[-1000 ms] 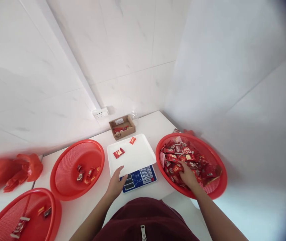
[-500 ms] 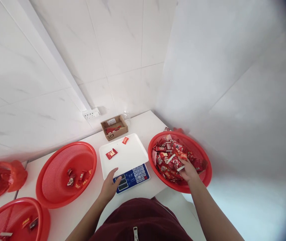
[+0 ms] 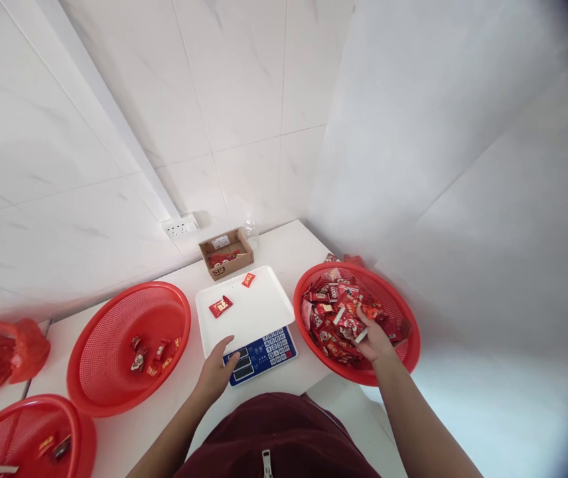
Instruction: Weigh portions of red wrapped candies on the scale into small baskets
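Note:
My left hand (image 3: 217, 370) is open, thumb and forefinger apart, at the near left corner of a scale's white tray (image 3: 259, 312). Its thumb reaches over the display end of the blue scale panel (image 3: 264, 356). Two red-wrapped candies lie apart on that tray, a larger candy (image 3: 221, 306) and a smaller candy (image 3: 248, 279). To the right, my right hand (image 3: 376, 340) is inside a red mesh basket (image 3: 406, 299) full of red candy packets. Its fingers close on a red, white-edged candy packet (image 3: 350, 323); the fingertips are partly hidden among the wrappers.
A small cardboard box (image 3: 227, 253) with red packets stands behind the scale. Leftward are a red basket (image 3: 99, 345) and a nearer red basket (image 3: 85, 431), each with a few candies. A red plastic bag (image 3: 20, 352) lies far left. A socket strip (image 3: 180, 226) is on the wall.
My right thumb has lifted and shifted among the packets, and the packets by it have moved a little. My left hand keeps its place at the scale.

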The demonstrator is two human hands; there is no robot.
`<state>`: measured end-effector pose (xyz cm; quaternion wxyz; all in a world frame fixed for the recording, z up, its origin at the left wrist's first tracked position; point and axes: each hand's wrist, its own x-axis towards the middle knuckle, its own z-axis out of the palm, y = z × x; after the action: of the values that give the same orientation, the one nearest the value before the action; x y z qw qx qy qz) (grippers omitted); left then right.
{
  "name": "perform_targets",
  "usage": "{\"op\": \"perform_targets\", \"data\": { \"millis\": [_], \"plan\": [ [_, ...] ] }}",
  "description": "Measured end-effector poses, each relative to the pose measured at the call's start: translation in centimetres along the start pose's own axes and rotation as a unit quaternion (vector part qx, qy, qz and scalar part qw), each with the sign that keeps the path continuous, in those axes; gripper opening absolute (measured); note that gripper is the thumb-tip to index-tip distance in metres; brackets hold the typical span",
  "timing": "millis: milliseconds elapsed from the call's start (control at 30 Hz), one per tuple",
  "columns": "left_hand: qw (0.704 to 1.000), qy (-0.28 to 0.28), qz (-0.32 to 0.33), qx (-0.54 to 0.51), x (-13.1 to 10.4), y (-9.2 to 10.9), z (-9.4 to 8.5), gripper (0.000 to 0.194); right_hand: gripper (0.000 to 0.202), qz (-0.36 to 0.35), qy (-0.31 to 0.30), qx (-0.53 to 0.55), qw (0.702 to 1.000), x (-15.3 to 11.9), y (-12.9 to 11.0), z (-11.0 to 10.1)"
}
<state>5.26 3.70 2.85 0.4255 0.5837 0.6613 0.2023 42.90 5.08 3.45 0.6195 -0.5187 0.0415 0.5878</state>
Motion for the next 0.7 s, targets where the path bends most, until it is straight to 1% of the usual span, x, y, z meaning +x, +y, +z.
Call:
{"op": "perform_targets", "data": {
  "millis": [67,100,200,267,333,433,500,567,633,700],
  "plan": [
    [1.000,-0.002,0.000,-0.023,0.1,0.4,0.1,0.048,0.013,0.006,-0.018,-0.017,1.000,-0.4,-0.1,0.7],
    [0.999,-0.003,-0.001,-0.039,0.1,0.7,0.2,0.047,0.015,0.013,-0.038,-0.027,0.999,-0.6,-0.1,1.0],
    [0.994,-0.019,-0.008,-0.106,0.2,2.7,0.5,0.046,0.023,0.055,-0.111,-0.057,0.991,-1.2,0.5,2.3],
    [0.987,-0.043,-0.009,-0.157,0.3,4.5,0.9,0.047,0.026,0.076,-0.147,-0.084,0.983,-1.6,1.3,3.3],
    [0.979,-0.067,0.004,-0.193,0.5,6.2,1.3,0.048,0.025,0.078,-0.175,-0.124,0.974,-2.1,2.4,4.5],
    [0.963,-0.101,0.023,-0.248,0.8,8.2,1.7,0.054,0.024,0.093,-0.230,-0.184,0.951,-3.0,4.4,6.7],
    [0.946,-0.122,0.015,-0.299,1.0,8.9,1.9,0.056,0.026,0.115,-0.270,-0.214,0.931,-3.7,5.7,8.2],
    [0.926,-0.130,-0.001,-0.355,1.1,9.3,1.9,0.050,0.030,0.132,-0.303,-0.232,0.915,-4.3,6.7,9.5],
    [0.911,-0.119,-0.021,-0.395,1.3,9.4,1.7,0.044,0.035,0.142,-0.320,-0.241,0.905,-4.7,7.4,10.5],
    [0.906,-0.101,-0.041,-0.409,1.3,9.3,1.4,0.042,0.040,0.150,-0.328,-0.246,0.900,-5.0,7.8,11.2]
  ]
}}
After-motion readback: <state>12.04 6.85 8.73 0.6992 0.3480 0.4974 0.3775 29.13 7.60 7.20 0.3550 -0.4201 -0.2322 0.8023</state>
